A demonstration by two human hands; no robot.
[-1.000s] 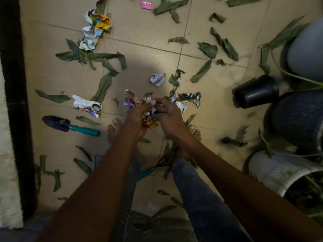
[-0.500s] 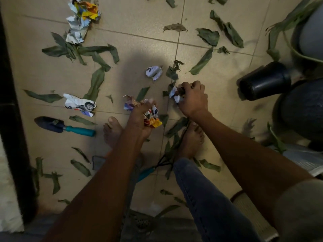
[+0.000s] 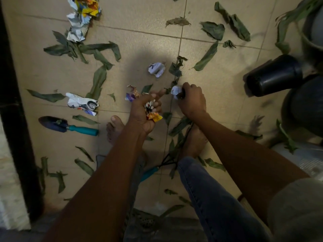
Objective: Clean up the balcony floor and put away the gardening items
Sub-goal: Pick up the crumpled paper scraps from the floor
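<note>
Since half a second back, little shifted: right hand (image 3: 191,100) still down at floor, fingers curled round white paper scrap (image 3: 175,90); left hand (image 3: 142,112) keeps clenching colourful crumpled paper wad (image 3: 152,110). Best to lift scrap clear of leaves (image 3: 174,70), tuck into wad, then reach for nearest scrap (image 3: 156,69) ahead. Trowel (image 3: 67,126) waits at left.

Both bare forearms reaching down and forward, left hand (image 3: 142,113) fisted around crumpled paper (image 3: 152,110), right hand (image 3: 191,100) knuckles up, apparently pinching a paper scrap (image 3: 175,90)
</note>
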